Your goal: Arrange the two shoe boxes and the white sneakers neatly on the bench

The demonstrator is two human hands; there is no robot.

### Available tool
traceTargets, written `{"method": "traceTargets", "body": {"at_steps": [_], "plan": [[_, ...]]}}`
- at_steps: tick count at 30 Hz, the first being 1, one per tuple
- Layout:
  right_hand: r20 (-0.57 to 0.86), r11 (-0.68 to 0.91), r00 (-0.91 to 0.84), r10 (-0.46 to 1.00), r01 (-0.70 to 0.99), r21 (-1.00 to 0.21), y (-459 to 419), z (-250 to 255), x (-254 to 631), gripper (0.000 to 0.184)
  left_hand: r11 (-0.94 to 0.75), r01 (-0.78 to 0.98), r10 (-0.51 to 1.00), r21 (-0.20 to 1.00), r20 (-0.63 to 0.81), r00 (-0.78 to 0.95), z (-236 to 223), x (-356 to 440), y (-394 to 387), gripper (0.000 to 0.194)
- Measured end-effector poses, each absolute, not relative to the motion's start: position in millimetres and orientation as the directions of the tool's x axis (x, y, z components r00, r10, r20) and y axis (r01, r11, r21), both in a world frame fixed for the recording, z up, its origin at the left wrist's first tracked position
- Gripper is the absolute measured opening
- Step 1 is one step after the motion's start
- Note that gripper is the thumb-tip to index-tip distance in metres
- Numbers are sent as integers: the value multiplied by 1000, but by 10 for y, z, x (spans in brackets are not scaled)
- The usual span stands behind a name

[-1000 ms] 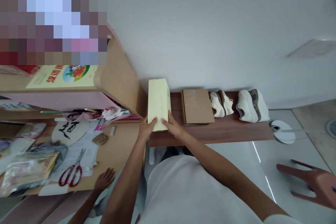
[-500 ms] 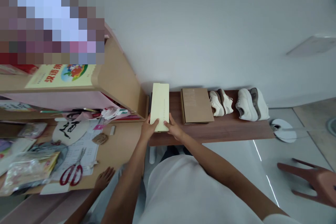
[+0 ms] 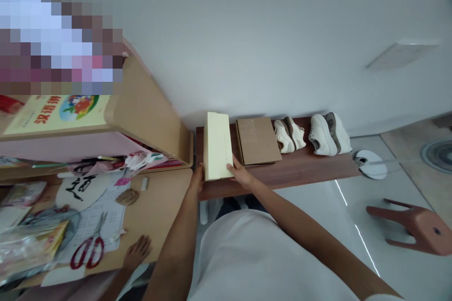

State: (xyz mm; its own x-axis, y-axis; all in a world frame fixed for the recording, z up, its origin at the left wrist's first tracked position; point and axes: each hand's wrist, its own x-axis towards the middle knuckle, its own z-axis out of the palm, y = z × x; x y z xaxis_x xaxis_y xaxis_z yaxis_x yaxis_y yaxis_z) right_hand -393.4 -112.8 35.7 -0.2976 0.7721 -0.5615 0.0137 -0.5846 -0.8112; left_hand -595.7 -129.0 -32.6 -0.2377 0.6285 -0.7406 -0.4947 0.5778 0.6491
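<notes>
A pale cream cardboard box (image 3: 219,143), long and with a line of tiny print, is between my two hands at the left end of a brown wooden shelf board (image 3: 303,174). My left hand (image 3: 198,178) presses along its near left side, fingers partly hidden. On the near right corner is my right hand (image 3: 241,174), thumb on the top face and fingers round the side. Whether the box rests on the board or hangs just above it, I cannot tell. Just to its right lies a flat brown cardboard box (image 3: 259,140).
White sneakers (image 3: 289,135) and larger white shoes (image 3: 328,135) stand farther right on the board. At left, a desk (image 3: 155,207) holds red-handled scissors (image 3: 90,244), papers and another person's hand (image 3: 137,251). A reddish plastic stool (image 3: 420,230) stands at lower right.
The cream box has moved a little right along the board and tilted, showing its left side. My left thumb has slid off its top face. The view has turned slightly right.
</notes>
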Motion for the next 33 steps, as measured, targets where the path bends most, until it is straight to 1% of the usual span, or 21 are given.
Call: {"method": "traceTargets", "body": {"at_steps": [3,5,7,9,11,14,18,20,23,24,28,31,33], "plan": [[-529,-547,-272,804,11,-837,-1108,324,-3794,84,638,-497,555,588,-799,-232,-358,-5915,-1274,48],[-430,-443,-248,868,6,-897,-1096,307,-3722,90,641,-520,578,564,-801,-156,-336,-5921,-1270,46],[-297,-300,-223,928,20,-954,-1085,298,-3681,93,615,-549,611,566,-782,-122,-294,-5946,-1275,42],[-210,-202,-218,953,59,-978,-1076,298,-3674,87,562,-581,643,589,-753,-142,-241,-5972,-1293,40],[-186,-166,-224,957,106,-980,-1069,309,-3688,77,498,-605,673,621,-717,-182,-178,-5987,-1325,39],[-191,-158,-211,959,162,-974,-1052,348,-3715,69,424,-608,706,671,-666,-243,-73,-5980,-1392,37],[-255,-220,-201,946,180,-959,-1017,419,-3738,68,320,-585,703,745,-601,-381,60,-5958,-1468,42],[-295,-262,-212,932,174,-949,-994,437,-3761,76,293,-548,689,784,-570,-447,112,-5958,-1480,43],[-370,-341,-225,901,159,-927,-948,427,-3817,97,284,-454,677,844,-512,-529,164,-5969,-1459,44],[-389,-364,-240,889,143,-920,-930,418,-3839,100,280,-423,674,862,-490,-553,174,-5972,-1443,46],[-437,-423,-315,842,115,-899,-857,386,-3905,92,278,-363,666,890,-450,-595,193,-5983,-1363,53],[-455,-437,-335,825,131,-890,-821,368,-3924,86,290,-337,667,896,-442,-600,188,-5989,-1310,50],[-450,-444,-352,820,102,-890,-812,340,-3925,83,294,-317,672,902,-431,-603,174,-5992,-1289,48]]}}
